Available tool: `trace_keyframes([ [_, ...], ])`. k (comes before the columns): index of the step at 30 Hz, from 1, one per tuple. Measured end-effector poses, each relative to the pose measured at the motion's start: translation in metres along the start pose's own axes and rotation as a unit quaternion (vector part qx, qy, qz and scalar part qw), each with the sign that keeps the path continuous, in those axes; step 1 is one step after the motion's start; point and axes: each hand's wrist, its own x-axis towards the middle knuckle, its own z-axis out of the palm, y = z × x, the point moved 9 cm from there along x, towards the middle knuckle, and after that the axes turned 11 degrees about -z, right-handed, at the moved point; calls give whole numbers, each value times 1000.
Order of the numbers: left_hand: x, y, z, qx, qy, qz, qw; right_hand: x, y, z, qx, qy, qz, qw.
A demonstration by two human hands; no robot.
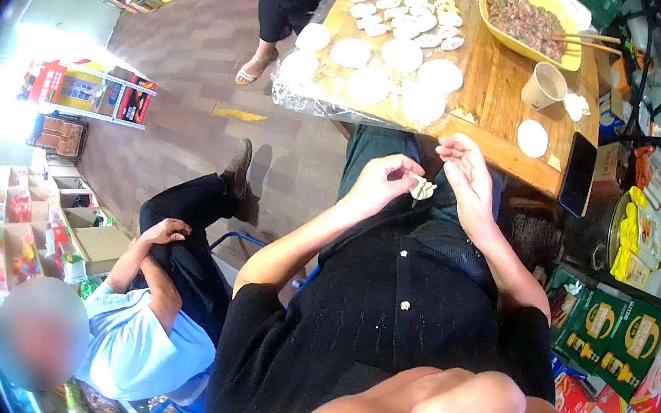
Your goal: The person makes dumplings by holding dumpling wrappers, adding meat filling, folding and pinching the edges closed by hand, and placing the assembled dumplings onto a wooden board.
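A small pleated dumpling is pinched in the fingers of my left hand, above my lap. To its right is my right hand, its fingers apart and nothing in them. Beyond my hands, round white wrappers lie on the wooden table. Several finished dumplings sit in a cluster at the table's far side. A yellow bowl of minced filling stands at the far right with chopsticks resting in it.
A paper cup, a single wrapper and a black phone are on the table's right side. Plastic film hangs over its left edge. A seated person is at the left; another person's legs show beyond the table.
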Motion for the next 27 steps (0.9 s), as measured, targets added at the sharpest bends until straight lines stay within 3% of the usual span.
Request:
trace_keyframes([
  [3, 15, -18, -5, -39, -6, -16, 999, -21, 56, -10, 69, -8, 123, 990],
  [4, 17, -17, -7, -53, 1, -22, 998, -27, 72, -7, 119, 22, 218, 968],
  [5, 18, -20, -9, -67, 9, -30, 997, -35, 86, -3, 169, 54, 311, 934],
  [7, 22, -24, -10, -52, -7, -31, 998, -50, 112, 18, 405, 45, 461, 788],
  [9, 27, -39, -11, -30, 0, -66, 997, -47, 108, 34, 495, -11, 480, 724],
  [10, 26, -33, -16, 46, 43, -47, 997, -48, 110, 35, 497, -8, 484, 720],
  [12, 22, -15, -25, 183, 115, -15, 976, -43, 119, 27, 433, 11, 471, 769],
  [16, 21, 0, -28, 259, 146, 52, 953, -32, 110, 24, 388, 11, 437, 811],
  [20, 18, 11, -31, 201, 129, 46, 970, -25, 107, 26, 325, -24, 406, 854],
  [22, 15, 16, -33, 135, 112, 31, 984, -16, 106, 23, 170, -98, 314, 929],
  [25, 14, 13, -41, 27, 126, 16, 992, -7, 100, 26, 143, -102, 258, 950],
  [27, 14, 11, -44, 26, 125, 11, 992, -4, 95, 26, 101, -111, 252, 956],
])
